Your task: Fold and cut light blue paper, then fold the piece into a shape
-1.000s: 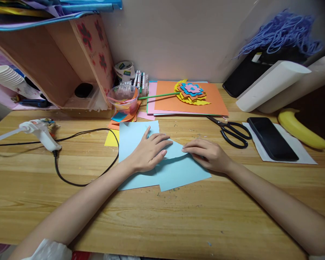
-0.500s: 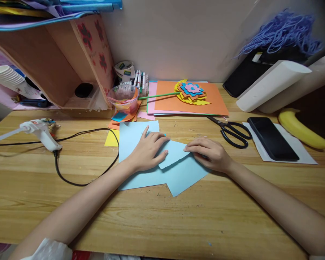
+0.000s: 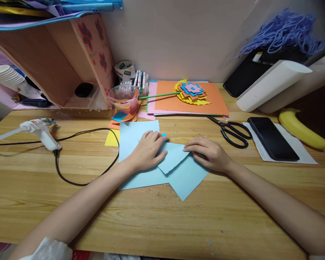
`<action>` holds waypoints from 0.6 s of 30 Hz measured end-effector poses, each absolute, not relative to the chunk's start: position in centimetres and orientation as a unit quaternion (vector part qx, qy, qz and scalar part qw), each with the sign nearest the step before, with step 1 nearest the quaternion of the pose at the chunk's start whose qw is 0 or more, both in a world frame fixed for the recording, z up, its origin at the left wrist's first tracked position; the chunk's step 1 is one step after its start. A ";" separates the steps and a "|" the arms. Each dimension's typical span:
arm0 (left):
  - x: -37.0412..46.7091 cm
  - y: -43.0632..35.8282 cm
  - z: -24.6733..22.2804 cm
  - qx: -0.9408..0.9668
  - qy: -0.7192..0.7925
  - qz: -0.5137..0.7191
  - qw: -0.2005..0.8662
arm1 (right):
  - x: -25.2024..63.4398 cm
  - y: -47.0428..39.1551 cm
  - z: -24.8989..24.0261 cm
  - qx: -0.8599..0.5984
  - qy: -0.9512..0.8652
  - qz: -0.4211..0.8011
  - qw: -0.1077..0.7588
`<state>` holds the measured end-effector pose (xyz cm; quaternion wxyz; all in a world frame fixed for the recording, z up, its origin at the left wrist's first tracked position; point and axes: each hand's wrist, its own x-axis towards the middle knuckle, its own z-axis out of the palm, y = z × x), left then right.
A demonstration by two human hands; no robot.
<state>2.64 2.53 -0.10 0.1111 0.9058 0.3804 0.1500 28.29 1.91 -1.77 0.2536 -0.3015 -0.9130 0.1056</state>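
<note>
A light blue sheet (image 3: 141,180) lies flat on the wooden table. Partly over it rests a second light blue piece (image 3: 186,180), whose torn-edged top part (image 3: 173,159) is folded over toward me. My left hand (image 3: 148,151) lies spread, palm down, on the blue paper at the left end of the fold. The fingers of my right hand (image 3: 208,153) are pinched together on the folded piece's right corner. A small brighter blue scrap (image 3: 164,135) peeks out beyond my left fingers.
Black scissors (image 3: 234,134), a phone (image 3: 273,139) and a banana (image 3: 302,128) lie to the right. At left is a white glue gun (image 3: 40,133) with its looping cord. Behind are a paper flower (image 3: 191,92) on orange paper and a clear bowl (image 3: 123,99).
The folded blue piece has turned slightly, its lower corner shifting right and toward me. My left index finger has drawn in from its stretched position. My right hand is almost unmoved.
</note>
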 end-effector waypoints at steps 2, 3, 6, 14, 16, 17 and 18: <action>2.7 2.5 -0.1 0.903 0.385 0.151 0.120 | 28.3 1.9 -1.8 -0.304 -0.913 0.107 0.250; 2.7 2.5 -0.1 0.902 0.386 0.150 0.123 | 28.3 1.9 -1.7 -0.305 -0.913 0.108 0.250; 2.7 2.5 -0.1 0.901 0.390 0.142 0.125 | 28.3 1.9 -1.7 -0.308 -0.911 0.109 0.252; 2.7 2.5 -0.2 0.902 0.394 0.128 0.118 | 28.3 2.0 -1.8 -0.310 -0.910 0.106 0.254; 2.7 2.5 -0.3 0.901 0.397 0.126 0.122 | 28.3 2.0 -1.8 -0.309 -0.911 0.105 0.254; 2.7 2.5 -0.3 0.900 0.399 0.125 0.123 | 28.3 2.0 -1.8 -0.309 -0.911 0.105 0.253; 2.7 2.5 -0.3 0.899 0.402 0.124 0.123 | 28.3 2.0 -1.8 -0.309 -0.911 0.105 0.251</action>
